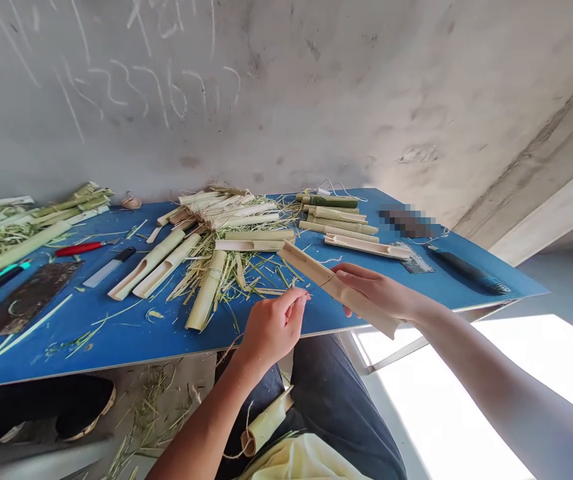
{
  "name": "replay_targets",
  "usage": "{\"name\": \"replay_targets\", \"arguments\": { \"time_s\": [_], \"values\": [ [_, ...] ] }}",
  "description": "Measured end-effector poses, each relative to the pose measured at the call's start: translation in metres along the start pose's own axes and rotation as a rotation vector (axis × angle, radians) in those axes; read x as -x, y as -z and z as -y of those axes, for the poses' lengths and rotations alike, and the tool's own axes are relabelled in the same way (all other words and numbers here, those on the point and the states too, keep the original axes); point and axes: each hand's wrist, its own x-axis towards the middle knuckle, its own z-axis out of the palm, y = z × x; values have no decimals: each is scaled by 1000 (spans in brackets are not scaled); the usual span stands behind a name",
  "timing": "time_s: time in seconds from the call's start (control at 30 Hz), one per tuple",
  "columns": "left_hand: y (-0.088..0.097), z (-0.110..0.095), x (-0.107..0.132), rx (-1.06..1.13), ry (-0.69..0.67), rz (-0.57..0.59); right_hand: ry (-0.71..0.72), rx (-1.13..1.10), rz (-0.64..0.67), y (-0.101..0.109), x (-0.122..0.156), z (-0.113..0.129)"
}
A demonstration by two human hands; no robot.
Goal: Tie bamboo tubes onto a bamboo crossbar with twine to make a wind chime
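My right hand [379,290] is wrapped round a pale split bamboo tube [316,270], held slanting over the front edge of the blue table [166,333]. A thin string circles the tube near my fingers. My left hand [273,327] is closed in a pinch on the end of that string [296,293], just left of the tube. More bamboo pieces lie in a heap [216,227] behind my hands, amid green shavings. Another bamboo piece [266,423] rests on my lap.
A cleaver [21,303], a red-handled tool [79,249] and a small knife [109,267] lie at the table's left. A row of tied bamboo tubes [341,227] and a dark-handled tool [466,270] sit right. Another person's shoe [86,407] shows under the table. Shavings litter the floor.
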Motion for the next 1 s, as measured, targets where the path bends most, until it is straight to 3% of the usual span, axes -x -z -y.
{"name": "replay_targets", "arguments": {
  "time_s": [0.13,0.37,0.7,1.0],
  "values": [
    [-2,1,0,-17,32,-8,7,-44,9,-3,6,0],
    [9,-13,3,-72,15,-6,76,79,-108,-1,5,-2],
    [10,-13,2,-144,68,47,-5,71,-48,-4,5,0],
    [2,-12,-1,-193,74,45,110,123,-71,-11,3,-8]
  ]
}}
